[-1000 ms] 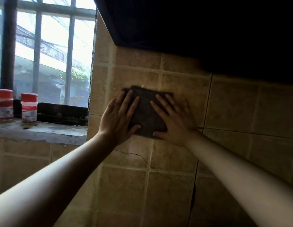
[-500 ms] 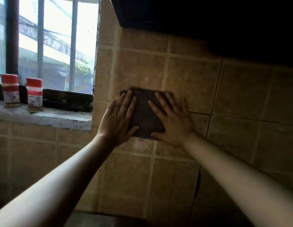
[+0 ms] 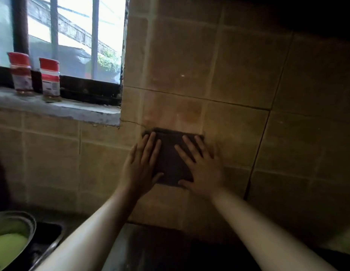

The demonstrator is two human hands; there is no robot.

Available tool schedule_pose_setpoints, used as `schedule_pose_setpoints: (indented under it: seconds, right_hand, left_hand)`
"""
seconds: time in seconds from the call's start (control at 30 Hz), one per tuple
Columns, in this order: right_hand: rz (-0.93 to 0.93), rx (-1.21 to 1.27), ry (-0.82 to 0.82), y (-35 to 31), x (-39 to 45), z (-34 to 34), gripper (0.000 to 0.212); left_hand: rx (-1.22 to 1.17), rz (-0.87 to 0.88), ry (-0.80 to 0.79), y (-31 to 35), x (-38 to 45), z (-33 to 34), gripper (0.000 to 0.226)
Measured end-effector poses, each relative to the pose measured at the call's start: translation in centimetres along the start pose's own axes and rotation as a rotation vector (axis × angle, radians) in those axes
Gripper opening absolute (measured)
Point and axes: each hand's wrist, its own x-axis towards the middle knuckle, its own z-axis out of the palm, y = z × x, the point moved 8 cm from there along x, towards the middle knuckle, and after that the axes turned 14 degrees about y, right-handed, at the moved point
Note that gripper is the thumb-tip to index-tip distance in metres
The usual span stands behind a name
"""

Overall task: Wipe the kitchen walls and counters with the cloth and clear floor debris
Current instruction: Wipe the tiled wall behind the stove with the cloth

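Note:
A dark folded cloth (image 3: 171,153) lies flat against the tan tiled wall (image 3: 238,79), below and to the right of the window sill's corner. My left hand (image 3: 141,167) presses on the cloth's left part with fingers spread. On its right part my right hand (image 3: 203,167) presses the same way, fingers spread and pointing up-left. The middle strip of the cloth shows between the two hands; its lower edge sits a little above the counter (image 3: 156,245).
Two red-capped jars (image 3: 20,73) (image 3: 50,79) stand on the grey window sill (image 3: 72,112) at the left. A metal bowl (image 3: 13,237) with something green sits at the lower left by a dark sink. A crack runs down the wall on the right.
Both hands have slid the cloth down the wall, from just under the dark hood to below sill level. The counter and bowl have come into view.

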Motion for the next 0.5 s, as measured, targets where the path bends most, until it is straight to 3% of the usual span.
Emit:
schedule_pose_setpoints:
  seconds: [0.27,0.5]
  right_hand:
    - [0.057,0.024,-0.009,-2.4,-2.9,0.9,0.115]
    - [0.108,0.03,-0.043,-3.7,-4.9,1.7,0.114]
  left_hand:
    - [-0.026,0.01,0.031,0.6,-3.3,1.1,0.094]
    - [-0.043,-0.001,0.023,1.1,-5.6,1.4,0.085]
